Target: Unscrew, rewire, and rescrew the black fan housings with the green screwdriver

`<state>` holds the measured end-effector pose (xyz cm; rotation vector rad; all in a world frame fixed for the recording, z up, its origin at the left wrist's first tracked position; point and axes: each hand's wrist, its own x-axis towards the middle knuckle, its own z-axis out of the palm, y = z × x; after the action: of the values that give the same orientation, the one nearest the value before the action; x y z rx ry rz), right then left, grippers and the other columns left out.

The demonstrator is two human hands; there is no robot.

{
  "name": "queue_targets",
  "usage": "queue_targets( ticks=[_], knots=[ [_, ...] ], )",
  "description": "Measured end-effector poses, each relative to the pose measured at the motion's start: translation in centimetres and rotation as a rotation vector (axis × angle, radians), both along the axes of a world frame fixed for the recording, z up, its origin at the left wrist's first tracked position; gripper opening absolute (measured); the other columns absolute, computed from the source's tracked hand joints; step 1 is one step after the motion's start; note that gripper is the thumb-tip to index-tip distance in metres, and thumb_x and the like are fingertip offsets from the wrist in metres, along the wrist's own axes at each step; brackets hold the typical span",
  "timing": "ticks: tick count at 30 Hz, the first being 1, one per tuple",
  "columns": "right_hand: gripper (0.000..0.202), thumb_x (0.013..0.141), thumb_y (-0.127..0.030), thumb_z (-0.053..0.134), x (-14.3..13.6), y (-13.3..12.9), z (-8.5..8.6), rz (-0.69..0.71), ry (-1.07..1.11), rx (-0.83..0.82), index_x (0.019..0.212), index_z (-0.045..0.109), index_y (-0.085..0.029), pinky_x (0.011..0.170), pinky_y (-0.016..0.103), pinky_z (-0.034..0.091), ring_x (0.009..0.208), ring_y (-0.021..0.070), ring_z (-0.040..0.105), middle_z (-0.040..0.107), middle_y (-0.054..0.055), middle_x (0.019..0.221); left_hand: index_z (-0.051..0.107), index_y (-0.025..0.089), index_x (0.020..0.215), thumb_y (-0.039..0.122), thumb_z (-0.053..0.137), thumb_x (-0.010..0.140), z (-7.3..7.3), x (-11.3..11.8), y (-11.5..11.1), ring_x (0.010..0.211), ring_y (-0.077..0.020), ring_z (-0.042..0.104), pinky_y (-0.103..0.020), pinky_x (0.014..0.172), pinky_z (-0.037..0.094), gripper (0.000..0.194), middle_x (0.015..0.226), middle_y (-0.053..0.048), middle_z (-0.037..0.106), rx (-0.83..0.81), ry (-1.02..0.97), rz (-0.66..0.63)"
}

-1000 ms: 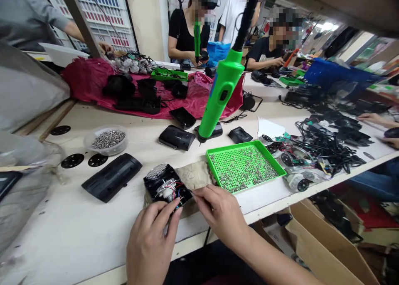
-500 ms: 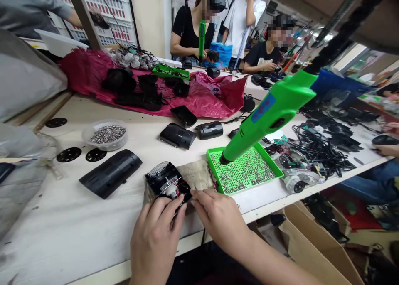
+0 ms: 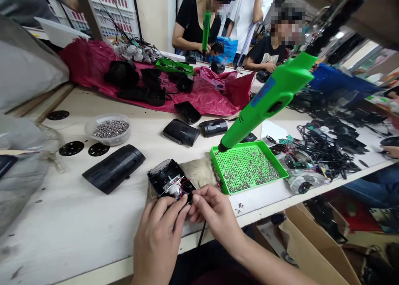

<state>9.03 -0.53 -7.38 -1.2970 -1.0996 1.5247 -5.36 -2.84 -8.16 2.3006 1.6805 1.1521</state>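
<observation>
Head view: an open black housing lies on a cloth pad near the counter's front edge. The work looks partway: the motor is in, but red wires show and no cover closes it. The left hand grips its near side; the right hand brings thumb and forefinger together at its right corner, anything pinched too small to tell. The screwdriver hangs over the screw tray's far-left corner, apparently idle.
</observation>
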Motion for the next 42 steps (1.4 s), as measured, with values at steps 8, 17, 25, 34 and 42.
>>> queue_targets(
  ticks=[8, 17, 25, 34, 42],
  knots=[
    [0.018, 0.096, -0.023, 0.045, 2.0, 0.6, 2.0, 0.316, -0.649, 0.408, 0.097, 0.062, -0.017, 0.058, 0.026, 0.047, 0.059, 0.0144, 0.064, 0.067, 0.001, 0.068, 0.064, 0.018, 0.117, 0.024, 0.055, 0.093, 0.2, -1.1, 0.1, 0.091, -0.0188, 0.058, -0.03, 0.082, 0.046, 0.027, 0.094, -0.004, 0.064, -0.026, 0.006, -0.086],
    [0.012, 0.089, -0.009, 0.048, 1.6, 1.4, 4.2, 0.548, -1.22, 0.636, 0.085, 0.056, -0.018, 0.045, 0.03, 0.025, 0.052, 0.0145, 0.06, 0.067, 0.002, 0.07, 0.063, 0.021, 0.119, 0.021, 0.061, 0.089, -1.3, -2.6, -0.5, 0.097, -0.0165, 0.065, -0.026, 0.092, 0.047, 0.03, 0.112, -0.004, 0.068, 0.056, 0.012, -0.109],
    [0.02, 0.078, -0.002, 0.054, 1.6, 1.0, 3.2, 0.585, -1.286, 0.905, 0.093, 0.056, -0.015, 0.045, 0.031, 0.03, 0.056, 0.0186, 0.06, 0.067, 0.006, 0.074, 0.064, 0.02, 0.113, 0.02, 0.059, 0.089, -1.4, -2.4, -0.1, 0.102, -0.0166, 0.062, -0.024, 0.092, 0.045, 0.024, 0.117, -0.007, 0.06, 0.02, 0.063, -0.121],
    [0.025, 0.099, -0.025, 0.044, 4.3, 1.0, 2.3, 0.364, -0.771, 0.623, 0.116, 0.061, -0.016, 0.074, 0.032, 0.056, 0.09, 0.0215, 0.073, 0.075, 0.008, 0.104, 0.062, 0.03, 0.121, 0.018, 0.059, 0.09, -0.1, -1.3, -1.3, 0.1, -0.0141, 0.062, -0.023, 0.085, 0.05, 0.034, 0.129, -0.003, 0.055, -0.029, -0.116, 0.016],
    [0.029, 0.097, -0.019, 0.04, 4.5, 1.3, 2.5, 0.236, -0.76, 0.621, 0.114, 0.063, -0.015, 0.076, 0.036, 0.056, 0.088, 0.0219, 0.069, 0.071, 0.011, 0.099, 0.059, 0.03, 0.128, 0.04, 0.058, 0.089, 0.4, -1.3, -1.2, 0.091, -0.0164, 0.063, -0.027, 0.075, 0.056, 0.04, 0.129, -0.005, 0.058, -0.28, -0.645, 0.341]
  ],
)
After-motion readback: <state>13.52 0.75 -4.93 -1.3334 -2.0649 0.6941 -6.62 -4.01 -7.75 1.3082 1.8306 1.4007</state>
